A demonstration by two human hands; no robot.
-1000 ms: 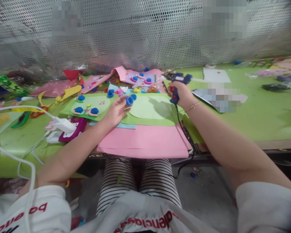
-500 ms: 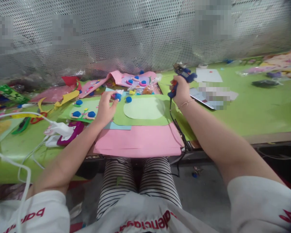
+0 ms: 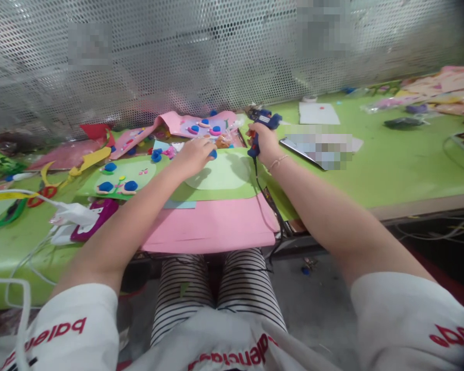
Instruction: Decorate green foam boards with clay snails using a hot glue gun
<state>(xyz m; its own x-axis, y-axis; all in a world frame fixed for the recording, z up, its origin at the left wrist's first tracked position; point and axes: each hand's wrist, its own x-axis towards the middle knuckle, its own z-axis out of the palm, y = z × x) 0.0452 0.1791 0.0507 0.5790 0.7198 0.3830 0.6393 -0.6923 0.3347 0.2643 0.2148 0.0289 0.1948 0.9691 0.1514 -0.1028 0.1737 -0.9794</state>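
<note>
My left hand (image 3: 195, 156) reaches over the right-hand green sheet, its fingers closed around a small blue ball (image 3: 213, 154). Beneath it lies the green sheet (image 3: 235, 194) with a pale green oval (image 3: 220, 172). A dark blue glue gun (image 3: 266, 119) is gripped in my right hand (image 3: 263, 138), held just right of the sheet's far corner, its cord hanging down. Beside my left forearm, a green panel (image 3: 145, 167) carries blue domes and small flower shapes. More blue pieces (image 3: 156, 154) sit near my left wrist.
Pink sheets (image 3: 212, 224) lie at the near edge. A phone (image 3: 309, 153) rests on the right, with white paper (image 3: 319, 113) behind. Red-handled scissors (image 3: 42, 197) and a purple power strip (image 3: 96, 219) are at left. A perforated metal screen (image 3: 201, 62) stands behind.
My left hand has moved right, over the oval's far left side, with a blue ball at its fingertips. The glue gun has come slightly left. The camera view has shifted a little right.
</note>
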